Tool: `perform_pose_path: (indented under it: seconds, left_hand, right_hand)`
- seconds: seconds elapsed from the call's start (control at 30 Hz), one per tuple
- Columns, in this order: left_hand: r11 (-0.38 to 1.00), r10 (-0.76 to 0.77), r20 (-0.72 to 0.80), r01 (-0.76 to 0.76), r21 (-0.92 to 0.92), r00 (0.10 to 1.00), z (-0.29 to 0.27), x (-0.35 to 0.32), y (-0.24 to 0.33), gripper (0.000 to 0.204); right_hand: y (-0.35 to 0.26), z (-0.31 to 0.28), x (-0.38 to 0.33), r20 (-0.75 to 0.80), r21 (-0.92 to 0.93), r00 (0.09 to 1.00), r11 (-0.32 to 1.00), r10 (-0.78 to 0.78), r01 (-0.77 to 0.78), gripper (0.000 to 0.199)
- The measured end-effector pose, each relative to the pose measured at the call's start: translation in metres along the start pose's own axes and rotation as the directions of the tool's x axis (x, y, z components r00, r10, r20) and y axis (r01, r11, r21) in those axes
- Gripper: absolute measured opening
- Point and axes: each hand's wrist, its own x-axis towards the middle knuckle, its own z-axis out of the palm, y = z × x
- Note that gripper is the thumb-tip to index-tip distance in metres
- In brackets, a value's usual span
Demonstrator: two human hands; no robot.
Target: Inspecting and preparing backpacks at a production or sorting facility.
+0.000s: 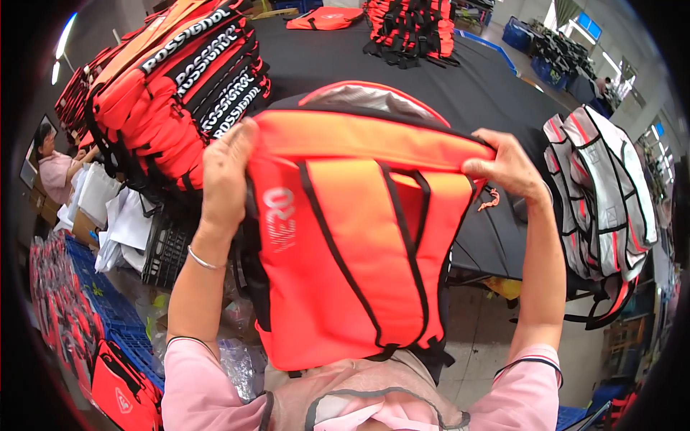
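A bright red-orange backpack [345,273] with black-edged shoulder straps hangs upright before my chest, its strap side facing me. My left hand [228,169] is closed on its upper left corner, the thumb side against the fabric. At the upper right corner my right hand [507,164] pinches the edge, thumb on the near side and fingers over the far side. Behind the top edge a grey lining [381,97] shows inside a raised red-rimmed flap. The backpack's far side is hidden.
A tall stack of red bags [154,108] stands left on the black-covered table [309,61]. More red bags [413,29] lie at its far end. Grey bags [604,194] hang over the right edge. Blue crates [108,305] are at lower left; another person [61,169] sits beyond.
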Motion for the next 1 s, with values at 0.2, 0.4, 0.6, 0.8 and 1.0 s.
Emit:
perform_pose_path:
  seconds: [0.2, 0.4, 0.6, 0.8, 1.0]
  left_hand:
    - [0.937, -0.342, -0.060, 0.336, -0.096, 0.938, -0.022, 0.099, -0.071, 0.035]
    - [0.347, 0.266, 0.335, -0.414, 0.842, 0.904, -0.005, 0.062, -0.235, 0.042]
    - [0.438, 0.047, 0.365, -0.348, 0.829, 0.930, -0.022, -0.006, -0.208, 0.051]
    - [0.414, 0.290, 0.544, -0.616, 0.670, 0.787, 0.023, -0.009, -0.165, 0.067]
    - [0.729, 0.226, 0.409, -0.432, 0.531, 0.884, 0.083, 0.085, -0.140, 0.020]
  right_hand:
    - [-0.002, -0.014, 0.079, -0.219, 0.146, 0.976, 0.989, 0.007, 0.026, 0.039]
    - [0.183, 0.124, 0.097, -0.363, -0.509, 0.927, 0.853, -0.092, -0.115, 0.045]
    - [0.148, 0.157, 0.000, -0.270, -0.414, 0.953, 0.910, -0.136, 0.012, 0.072]
    - [0.099, 0.143, -0.041, -0.065, -0.476, 0.899, 0.805, -0.433, 0.354, 0.058]
    - [0.044, 0.087, 0.065, -0.500, 0.054, 0.857, 0.983, -0.126, 0.176, 0.013]
